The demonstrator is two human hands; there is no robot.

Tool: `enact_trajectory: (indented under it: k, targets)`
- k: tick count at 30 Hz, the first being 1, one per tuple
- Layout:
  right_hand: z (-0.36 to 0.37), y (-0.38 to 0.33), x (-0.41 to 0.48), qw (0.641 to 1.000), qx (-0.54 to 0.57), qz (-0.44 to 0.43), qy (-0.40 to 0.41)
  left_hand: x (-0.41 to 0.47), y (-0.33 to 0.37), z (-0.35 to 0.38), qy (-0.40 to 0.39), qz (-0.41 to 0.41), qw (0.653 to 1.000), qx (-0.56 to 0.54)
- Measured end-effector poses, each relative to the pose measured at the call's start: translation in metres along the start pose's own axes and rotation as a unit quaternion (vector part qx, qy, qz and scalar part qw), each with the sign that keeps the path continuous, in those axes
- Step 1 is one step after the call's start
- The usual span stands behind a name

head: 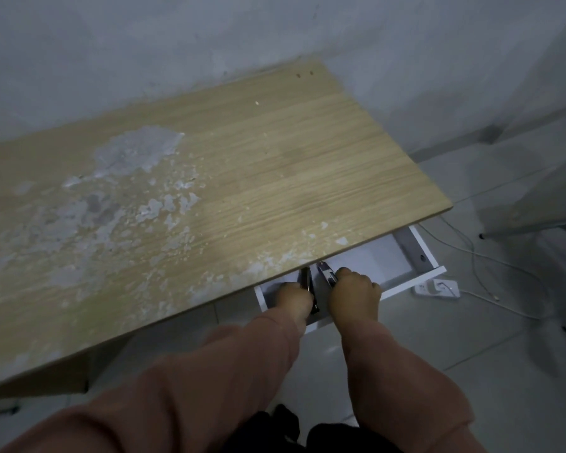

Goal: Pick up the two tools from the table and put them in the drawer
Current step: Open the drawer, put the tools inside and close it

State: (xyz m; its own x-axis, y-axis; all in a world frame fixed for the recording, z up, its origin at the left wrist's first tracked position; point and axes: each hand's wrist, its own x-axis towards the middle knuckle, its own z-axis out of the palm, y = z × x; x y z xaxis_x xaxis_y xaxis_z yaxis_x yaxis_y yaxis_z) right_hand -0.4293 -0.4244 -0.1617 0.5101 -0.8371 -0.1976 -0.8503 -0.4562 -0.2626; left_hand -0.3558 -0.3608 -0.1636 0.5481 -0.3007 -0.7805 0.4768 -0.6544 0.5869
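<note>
The white drawer stands pulled out under the front right edge of the wooden table. Both my hands are inside it. My left hand grips a dark, slim tool that points toward the table edge. My right hand is closed around a second tool with a shiny metal end. The two tools lie almost parallel, a small gap apart, over the drawer's left half. Whether they touch the drawer bottom cannot be told. No tools are on the tabletop.
The tabletop has large peeled grey patches on its left half. A white power strip with cables lies on the tiled floor right of the drawer. A grey wall runs behind the table. A pale furniture piece stands at right.
</note>
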Motion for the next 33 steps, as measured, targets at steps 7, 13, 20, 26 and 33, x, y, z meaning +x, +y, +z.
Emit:
enact_trajectory:
  k: [7, 13, 20, 26, 33]
  targets:
    - [-0.005, -0.014, -0.033, 0.989, 0.147, 0.018, 0.028, -0.012, -0.003, -0.010, -0.045, 0.057, 0.997, -0.013]
    - [-0.011, -0.026, -0.052, 0.932, 0.317, 0.175, 0.021, -0.050, 0.011, -0.031, 0.074, 0.375, 0.904, 0.190]
    - [-0.015, -0.035, -0.050, 0.839, 0.471, 0.273, -0.022, -0.032, 0.026, -0.047, 0.045, 0.375, 0.813, 0.444]
    - [-0.018, -0.035, -0.041, 0.826, 0.474, 0.302, -0.041, -0.011, 0.019, -0.050, 0.022, 0.390, 0.746, 0.540]
    - [-0.022, -0.031, -0.034, 0.803, 0.495, 0.330, -0.040, 0.002, 0.032, -0.052, -0.008, 0.376, 0.742, 0.555]
